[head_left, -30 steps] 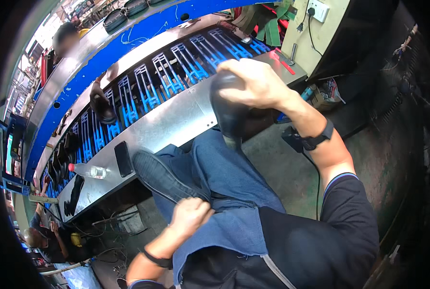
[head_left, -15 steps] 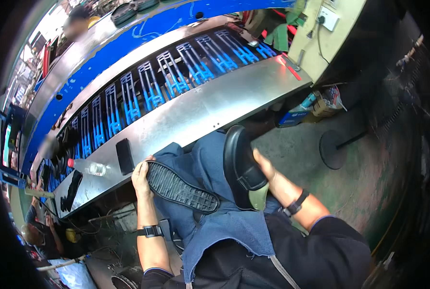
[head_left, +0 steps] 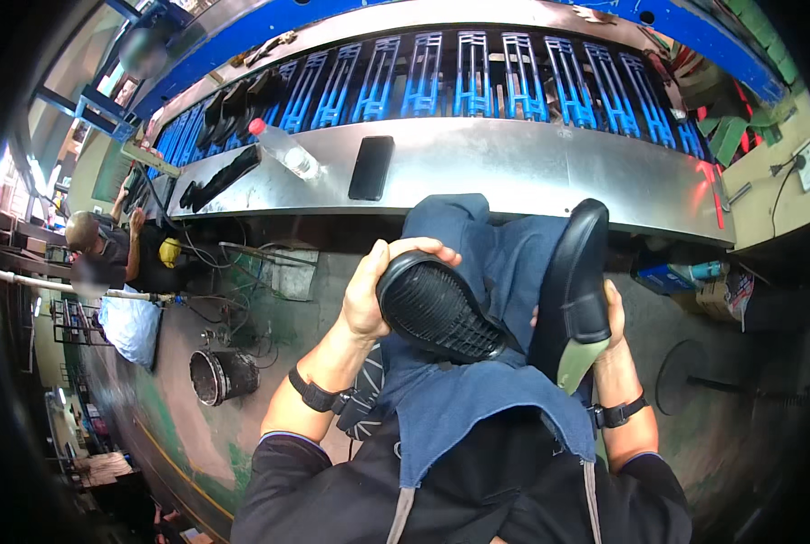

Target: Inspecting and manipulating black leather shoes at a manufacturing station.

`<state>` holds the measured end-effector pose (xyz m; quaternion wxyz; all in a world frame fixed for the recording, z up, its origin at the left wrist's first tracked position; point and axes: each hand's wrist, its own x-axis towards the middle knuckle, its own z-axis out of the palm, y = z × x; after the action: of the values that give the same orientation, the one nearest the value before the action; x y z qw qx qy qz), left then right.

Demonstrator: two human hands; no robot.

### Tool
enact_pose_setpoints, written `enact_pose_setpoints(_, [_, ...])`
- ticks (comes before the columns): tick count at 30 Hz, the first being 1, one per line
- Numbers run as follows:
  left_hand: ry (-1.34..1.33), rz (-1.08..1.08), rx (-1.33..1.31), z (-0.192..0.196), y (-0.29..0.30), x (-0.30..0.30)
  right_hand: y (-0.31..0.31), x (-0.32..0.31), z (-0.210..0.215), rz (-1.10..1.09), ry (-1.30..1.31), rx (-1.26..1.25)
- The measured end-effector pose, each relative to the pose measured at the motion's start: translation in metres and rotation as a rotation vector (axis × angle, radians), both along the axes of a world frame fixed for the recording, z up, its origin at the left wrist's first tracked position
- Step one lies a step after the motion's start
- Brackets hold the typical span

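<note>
Over lap, below steel bench (head_left: pixel 532 172) | blue apron (head_left: pixel 478 399) under both shoes | rt shoe (head_left: pixel 573 290) had come down off bench since 1 s ago, rt hand (head_left: pixel 609 331) fingers wrapped behind it | soled shoe (head_left: pixel 437 308) now sole-up, lt hand (head_left: pixel 369 290) fingers clenched on toe | both shoes in hand.

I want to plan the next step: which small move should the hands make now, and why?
Probably bring the two together: the left hand grips a black shoe sole-up, the right hand holds another black shoe upright, apart over the lap.
</note>
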<state>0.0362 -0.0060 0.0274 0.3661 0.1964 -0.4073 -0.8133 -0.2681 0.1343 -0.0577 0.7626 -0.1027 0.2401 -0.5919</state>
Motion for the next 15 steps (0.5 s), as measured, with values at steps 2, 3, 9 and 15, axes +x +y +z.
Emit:
enact_pose_setpoints(2, [0.010, -0.017, -0.063, 0.007, 0.000, -0.006, -0.008, 0.003, 0.013, 0.115, 0.149, -0.072])
enact_pose_setpoints(3, [0.003, -0.033, -0.065, 0.011, 0.000, -0.010, -0.010, 0.008, 0.018, 0.217, 0.173, -0.080])
enact_pose_setpoints(9, [-0.169, -0.071, -0.338, 0.048, 0.012, -0.033, -0.012, 0.042, 0.069, 0.346, 0.631, -0.492])
enact_pose_setpoints(15, [-0.305, -0.098, -0.428, 0.074, 0.032, -0.045, 0.003, 0.040, 0.070, 0.255, 0.804, -0.478])
